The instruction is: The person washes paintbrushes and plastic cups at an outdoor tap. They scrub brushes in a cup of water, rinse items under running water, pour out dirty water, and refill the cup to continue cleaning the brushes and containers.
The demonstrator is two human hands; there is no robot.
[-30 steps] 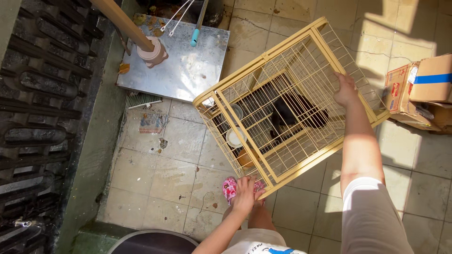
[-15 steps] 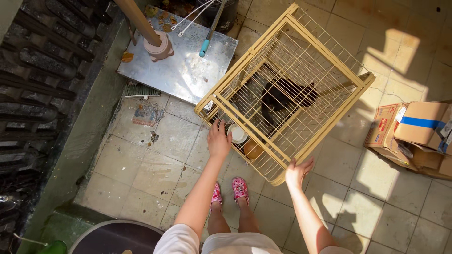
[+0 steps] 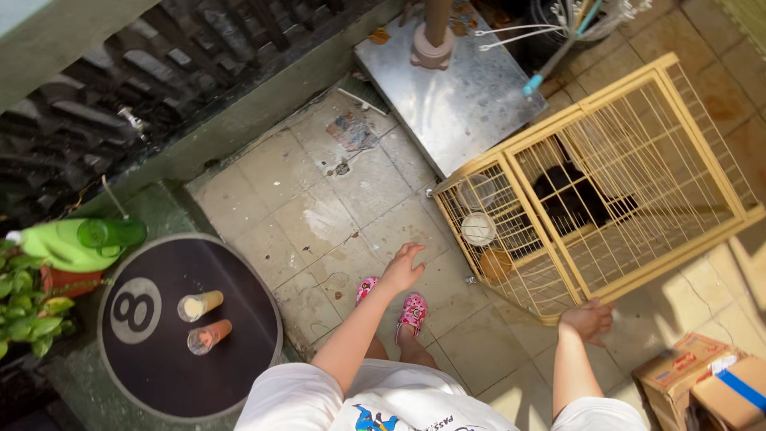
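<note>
A yellow wire cage (image 3: 662, 231) stands on the tiled floor at the right, with a dark animal (image 3: 574, 195) inside and small bowls (image 3: 479, 229) at its near-left corner. My left hand (image 3: 403, 267) hovers open with spread fingers over the tiles, a little left of the cage and apart from it. My right hand (image 3: 588, 319) sits at the cage's lower front rail, fingers loosely curled and holding nothing. My feet in pink sandals (image 3: 412, 309) are below the left hand.
A steel plate (image 3: 471, 104) with a pole base (image 3: 433, 49) lies behind the cage. A round black tabletop (image 3: 239, 351) at the left carries two cups (image 3: 199, 305), beside a green spray bottle (image 3: 72, 243) and a plant (image 3: 24, 311). Cardboard boxes (image 3: 702, 383) stand bottom right.
The cage went from tilted in both hands to standing on the floor. My left hand came off it and moved left; my right hand slid to its lower rail.
</note>
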